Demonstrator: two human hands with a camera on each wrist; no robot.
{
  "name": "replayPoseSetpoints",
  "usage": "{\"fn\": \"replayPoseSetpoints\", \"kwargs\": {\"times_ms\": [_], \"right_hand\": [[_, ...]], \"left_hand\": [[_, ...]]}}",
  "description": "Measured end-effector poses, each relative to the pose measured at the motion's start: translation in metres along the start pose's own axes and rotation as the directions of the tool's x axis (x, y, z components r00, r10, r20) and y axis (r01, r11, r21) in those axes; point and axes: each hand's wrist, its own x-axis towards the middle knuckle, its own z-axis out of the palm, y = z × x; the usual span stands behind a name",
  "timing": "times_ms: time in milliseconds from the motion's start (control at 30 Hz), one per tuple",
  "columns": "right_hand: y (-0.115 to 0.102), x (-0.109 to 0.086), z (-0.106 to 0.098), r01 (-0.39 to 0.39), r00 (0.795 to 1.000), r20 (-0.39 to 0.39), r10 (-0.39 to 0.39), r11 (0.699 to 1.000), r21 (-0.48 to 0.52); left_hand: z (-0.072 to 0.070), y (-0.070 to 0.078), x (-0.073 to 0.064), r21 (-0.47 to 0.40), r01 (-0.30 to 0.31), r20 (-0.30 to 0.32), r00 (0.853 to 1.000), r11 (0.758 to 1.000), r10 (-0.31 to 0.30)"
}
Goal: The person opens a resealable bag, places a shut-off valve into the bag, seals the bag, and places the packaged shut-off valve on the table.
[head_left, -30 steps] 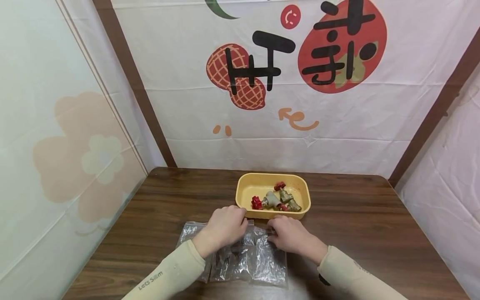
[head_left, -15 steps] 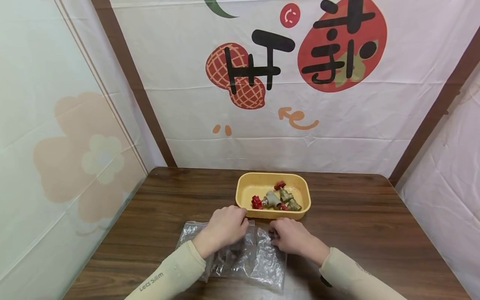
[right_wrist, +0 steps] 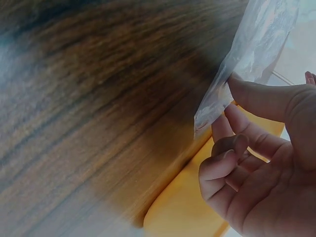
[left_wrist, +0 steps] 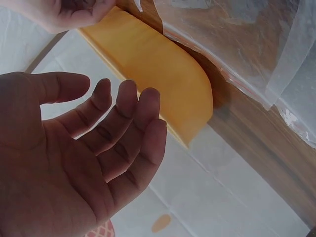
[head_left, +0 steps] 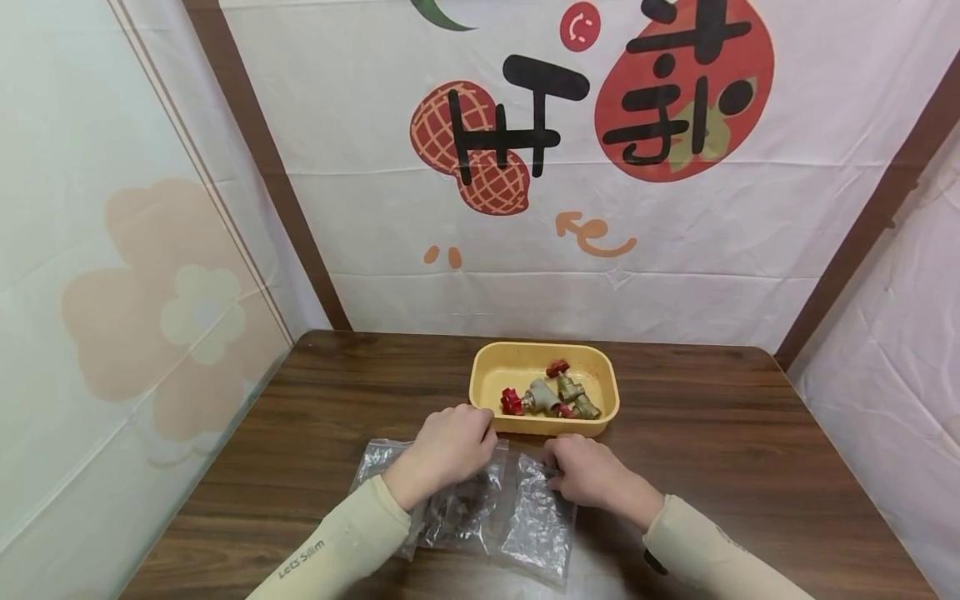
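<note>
My right hand [head_left: 592, 475] pinches the top edge of a clear zip bag [head_left: 538, 529] between thumb and index finger, its other fingers curled in the right wrist view. The bag hangs flat and thin from that pinch. My left hand [head_left: 453, 446] hovers above more clear plastic bags [head_left: 461, 517], near the left front corner of a yellow tray [head_left: 543, 427]. In the left wrist view its fingers [left_wrist: 126, 98] are loosely bent, with nothing between them and the thumb.
Inside the tray lie several valves: one grey with a red handwheel [head_left: 512, 402], others brass [head_left: 572, 390] with red handles. The brown wooden table [head_left: 712, 433] ends at a printed white cloth [head_left: 450, 300] behind and at cloth sides left and right.
My right hand has shifted slightly right, drawing the pinched bag away from the bags beside it, so a gap has widened between them. My left hand stays nearly in place.
</note>
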Motion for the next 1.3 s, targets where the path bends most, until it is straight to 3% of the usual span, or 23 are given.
{"fn": "replayPoseSetpoints", "kwargs": {"times_ms": [500,867,1067,1300], "right_hand": [[0.005,-0.002,-0.006,0.018,0.999,0.026,-0.021,0.996,0.083],[0.01,-0.001,-0.009,0.069,0.997,0.033,-0.072,0.996,0.064],[0.011,-0.001,-0.019,0.083,0.994,0.066,-0.093,0.988,0.129],[0.01,-0.001,-0.03,0.095,0.989,0.093,-0.118,0.97,0.222]], "left_hand": [[0.005,0.005,0.0,-0.014,-0.002,0.038,0.999,1.0,0.003],[0.033,0.013,-0.003,0.005,-0.04,0.108,0.993,0.999,0.04],[0.043,0.017,-0.003,0.012,-0.057,0.128,0.99,0.998,0.055],[0.046,0.02,0.0,0.002,-0.065,0.142,0.988,0.998,0.064]]}}
